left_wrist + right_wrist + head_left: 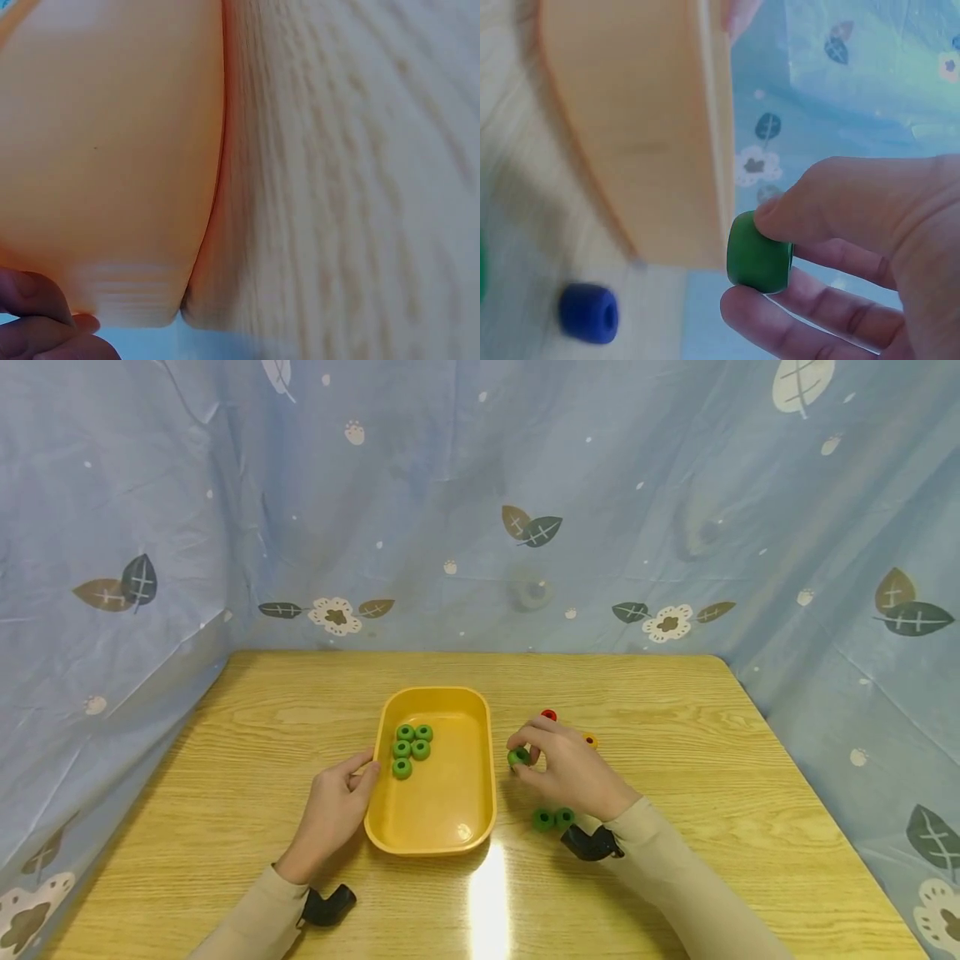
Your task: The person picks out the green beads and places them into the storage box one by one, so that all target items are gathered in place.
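Wooden table (675, 793); right hand (567, 768) pinching green ring (518, 757), apparently lifted.

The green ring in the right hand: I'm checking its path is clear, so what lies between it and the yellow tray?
Only bare wooden table separates the green ring from the yellow tray, as the head view shows.
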Motion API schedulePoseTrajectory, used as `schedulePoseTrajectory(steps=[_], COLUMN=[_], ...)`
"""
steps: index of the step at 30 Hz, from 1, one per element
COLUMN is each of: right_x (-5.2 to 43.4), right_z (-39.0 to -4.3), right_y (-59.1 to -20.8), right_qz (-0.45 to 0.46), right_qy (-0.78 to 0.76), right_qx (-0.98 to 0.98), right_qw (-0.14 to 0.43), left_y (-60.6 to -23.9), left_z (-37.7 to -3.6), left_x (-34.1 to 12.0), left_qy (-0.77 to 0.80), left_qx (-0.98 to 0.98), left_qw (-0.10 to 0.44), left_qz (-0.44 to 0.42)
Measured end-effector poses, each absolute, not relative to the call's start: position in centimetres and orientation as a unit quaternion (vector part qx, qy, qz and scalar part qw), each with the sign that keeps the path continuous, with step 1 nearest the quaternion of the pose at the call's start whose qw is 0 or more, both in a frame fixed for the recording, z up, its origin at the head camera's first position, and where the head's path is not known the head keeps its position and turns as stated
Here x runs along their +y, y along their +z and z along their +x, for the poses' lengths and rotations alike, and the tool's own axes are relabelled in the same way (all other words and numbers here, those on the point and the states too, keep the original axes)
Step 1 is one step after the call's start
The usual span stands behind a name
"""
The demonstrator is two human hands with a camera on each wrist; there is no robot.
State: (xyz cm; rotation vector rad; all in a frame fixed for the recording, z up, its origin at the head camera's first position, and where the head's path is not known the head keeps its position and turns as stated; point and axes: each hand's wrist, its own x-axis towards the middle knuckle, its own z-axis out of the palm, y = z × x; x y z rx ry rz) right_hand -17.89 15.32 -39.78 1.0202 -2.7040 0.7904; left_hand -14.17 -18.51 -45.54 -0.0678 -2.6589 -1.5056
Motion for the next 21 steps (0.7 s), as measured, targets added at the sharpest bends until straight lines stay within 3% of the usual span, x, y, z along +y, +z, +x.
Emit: schedulePoseTrajectory(steps=[21], right_x=[10.2], right_z=[-19.1], right_y=[-37.6], right_qz=[0.411], right_qy=[0.245], right_qx=[-0.876], right_qw=[0.055], left_y=[-45.8], left_z=[-14.1], left_x=[-18.4], left_qy=[-0.503], left_qx=[-0.863], left_qw=[0.044], left_qz=[-0.016])
